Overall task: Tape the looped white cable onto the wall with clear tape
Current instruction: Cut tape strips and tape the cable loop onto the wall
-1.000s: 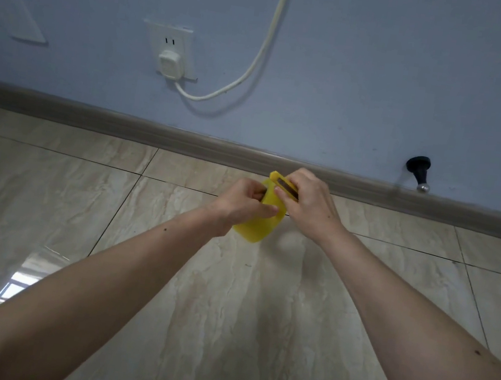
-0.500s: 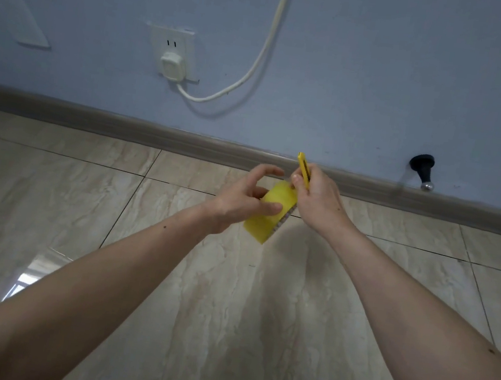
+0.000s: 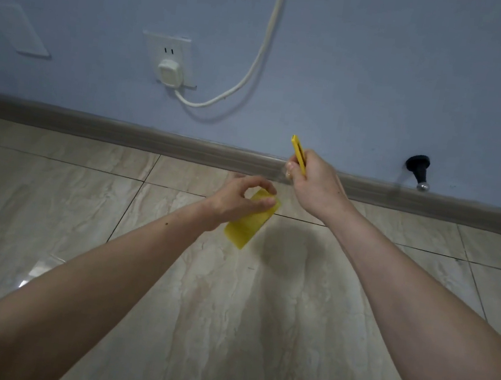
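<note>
The white cable [image 3: 253, 69] hangs loose down the blue wall [image 3: 386, 64] and curves left into a white plug [image 3: 168, 72] in the socket [image 3: 167, 50]. Low over the tiled floor, my left hand [image 3: 237, 199] grips a flat yellow piece [image 3: 252, 223] that looks like a tape holder. My right hand [image 3: 317, 184] is up and to the right of it, closed on a slim yellow part [image 3: 298, 153] that points upward. A bit of clear film [image 3: 288, 172] seems to show at my right thumb, though I cannot be certain it is tape.
A grey skirting board [image 3: 185, 146] runs along the foot of the wall. A black door stop [image 3: 418, 172] sticks out of the wall at the right. A blank white plate [image 3: 17, 28] sits on the wall at far left. Glossy beige tiles [image 3: 242, 316] lie below my arms.
Both hands were together on the yellow thing. My right hand has pulled up and right with the slim yellow part, while my left hand keeps the flat yellow piece.
</note>
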